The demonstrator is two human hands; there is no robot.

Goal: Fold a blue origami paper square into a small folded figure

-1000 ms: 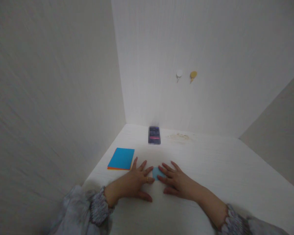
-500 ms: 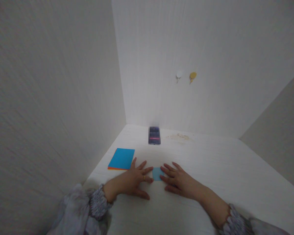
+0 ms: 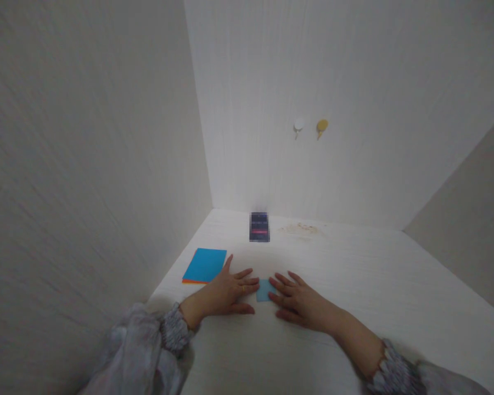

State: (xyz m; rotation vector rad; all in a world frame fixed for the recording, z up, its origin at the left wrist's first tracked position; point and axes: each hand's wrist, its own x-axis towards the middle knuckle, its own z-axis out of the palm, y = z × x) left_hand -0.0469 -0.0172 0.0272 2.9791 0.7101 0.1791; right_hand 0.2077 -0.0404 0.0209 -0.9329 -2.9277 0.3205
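From where I stand, I see two bare hands low over a white table with a faint grain [image 3: 346, 269]. Between them, flat on the tabletop, lies a small pale-blue square, apparently paper [image 3: 263, 292]. The left hand [image 3: 233, 291] is open, palm down, fingers spread, with fingertips at the square's left edge; a thin gold-coloured ring [image 3: 243, 289] sits on one finger. The right hand [image 3: 298, 302] is open too, palm down, fingertips resting over the square's right side. I can't tell how hard either one presses.

To the left, a stack of larger square sheets, bright blue on top with orange showing beneath [image 3: 205, 265], lies partly behind the left hand. At the far side of the table is a dark, blurred rectangular object with a pink band [image 3: 259, 226]; to its right are brownish marks [image 3: 303, 228]. Above, a round white hook [image 3: 298, 125] and a round yellow hook [image 3: 322, 125] are on the far wall.
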